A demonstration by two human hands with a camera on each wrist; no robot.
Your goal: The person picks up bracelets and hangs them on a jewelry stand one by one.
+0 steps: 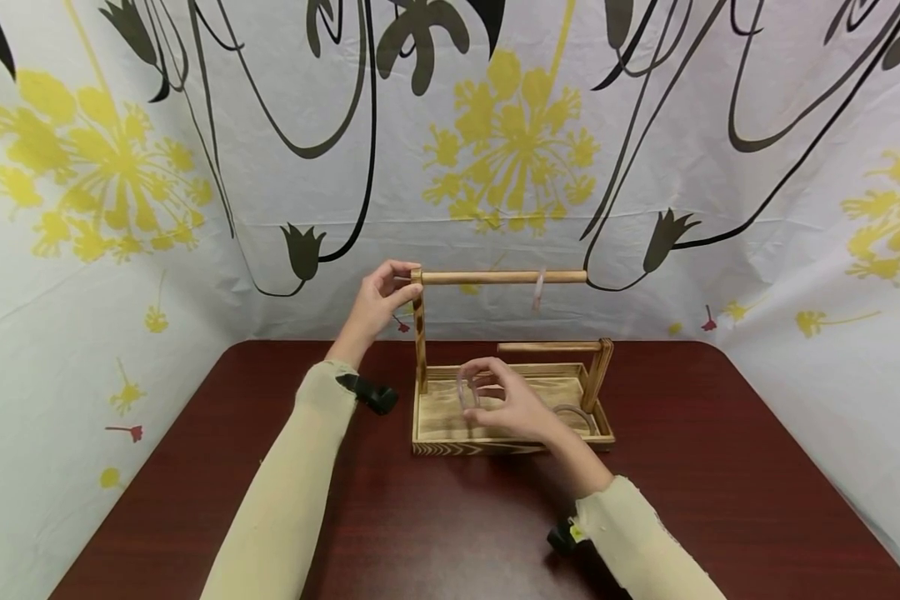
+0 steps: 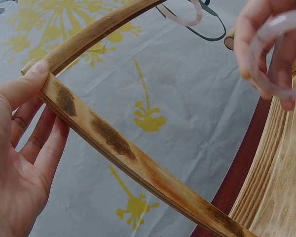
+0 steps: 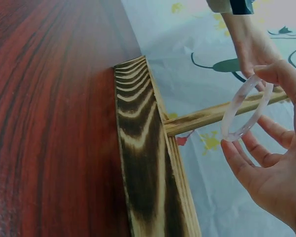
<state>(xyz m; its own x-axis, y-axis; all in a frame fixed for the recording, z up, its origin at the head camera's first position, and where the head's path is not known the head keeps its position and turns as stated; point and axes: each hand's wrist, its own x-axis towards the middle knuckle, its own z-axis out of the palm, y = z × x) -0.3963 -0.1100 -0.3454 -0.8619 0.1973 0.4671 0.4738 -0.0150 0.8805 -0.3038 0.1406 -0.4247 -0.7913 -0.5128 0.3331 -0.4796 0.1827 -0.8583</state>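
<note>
My left hand [image 1: 378, 302] pinches the top of the tall post [image 2: 108, 133] of a wooden stand, where the upper rod [image 1: 487, 277] joins it. Thumb and fingertips of my right hand [image 1: 516, 410] hold a translucent pale pink bangle [image 3: 230, 114] by its edges, above the stand's tray [image 1: 438, 447]. A second bangle [image 1: 537, 293] hangs on the upper rod toward its right end. In the tray's right part lies another bangle [image 1: 572, 407], partly hidden by my right wrist.
A shorter post [image 1: 597, 377] at the tray's right side carries a lower rod [image 1: 547, 347] pointing left. The stand is on a dark red table [image 1: 420, 517]. Behind it hangs a white cloth [image 1: 390, 200] with yellow and dark plant prints.
</note>
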